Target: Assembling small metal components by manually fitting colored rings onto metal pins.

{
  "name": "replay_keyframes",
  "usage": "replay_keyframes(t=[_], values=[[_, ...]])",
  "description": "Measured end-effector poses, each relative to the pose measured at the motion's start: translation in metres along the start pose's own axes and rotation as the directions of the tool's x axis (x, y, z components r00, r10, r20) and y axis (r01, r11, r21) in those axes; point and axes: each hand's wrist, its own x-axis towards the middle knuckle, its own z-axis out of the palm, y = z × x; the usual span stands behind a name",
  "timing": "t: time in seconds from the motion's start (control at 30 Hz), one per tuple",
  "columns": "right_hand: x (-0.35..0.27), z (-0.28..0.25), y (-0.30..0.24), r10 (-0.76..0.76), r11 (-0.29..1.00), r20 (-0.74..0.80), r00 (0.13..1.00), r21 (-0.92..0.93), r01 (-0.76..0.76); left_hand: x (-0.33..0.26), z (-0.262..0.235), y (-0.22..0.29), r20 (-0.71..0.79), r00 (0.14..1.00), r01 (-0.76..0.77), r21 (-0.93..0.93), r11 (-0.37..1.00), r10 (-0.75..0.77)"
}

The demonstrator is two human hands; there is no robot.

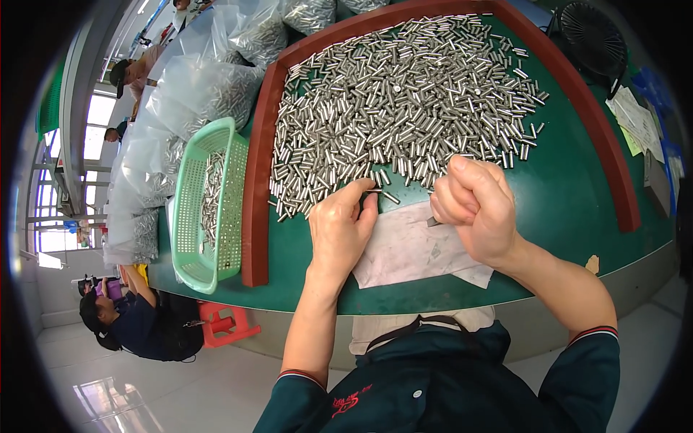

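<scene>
A wide heap of short metal pins (404,101) covers the green tabletop in front of me. My left hand (337,227) is at the heap's near edge, thumb and forefinger closed round a metal pin (373,190). A few loose pins lie just beside those fingertips. To its right, my right hand (476,209) is held as a fist above a stained pale cloth (404,249). A small dark grey end (433,221) shows below its curled fingers; the rest is hidden in the fist.
Red-brown rails (261,173) border the heap on the left, back and right. A green plastic basket (186,216) holding pins stands left. Clear bags (195,90) of metal parts line the far left. A black fan (588,43) and papers (635,119) are at right. Other people sit leftward.
</scene>
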Motion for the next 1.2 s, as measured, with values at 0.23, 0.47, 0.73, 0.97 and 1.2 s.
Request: replay_keyframes(t=[0.23, 0.47, 0.73, 0.97, 1.2], values=[[0.000, 0.001, 0.000, -0.009, 0.999, -0.006, 1.000, 0.054, 0.010, 0.002, -0.001, -0.002, -0.002, 0.999, 0.032, -0.070, 0.997, -0.032], [-0.004, 0.001, 0.001, -0.038, 0.999, -0.010, 0.999, -0.030, 0.037, -0.009, -0.006, 0.013, 0.155, 0.986, -0.020, -0.287, 0.958, 0.068], [-0.003, 0.002, 0.004, -0.111, 0.994, 0.013, 0.994, 0.002, 0.111, -0.008, -0.001, 0.021, 0.221, 0.964, -0.085, -0.270, 0.959, 0.148], [0.000, 0.003, 0.006, -0.089, 0.995, -0.008, 0.996, 0.034, 0.090, -0.007, -0.001, 0.021, 0.219, 0.966, -0.077, -0.271, 0.960, 0.140], [0.001, 0.004, 0.008, -0.095, 0.995, -0.013, 0.995, 0.031, 0.096, -0.008, -0.001, 0.019, 0.228, 0.965, -0.069, -0.261, 0.963, 0.131]])
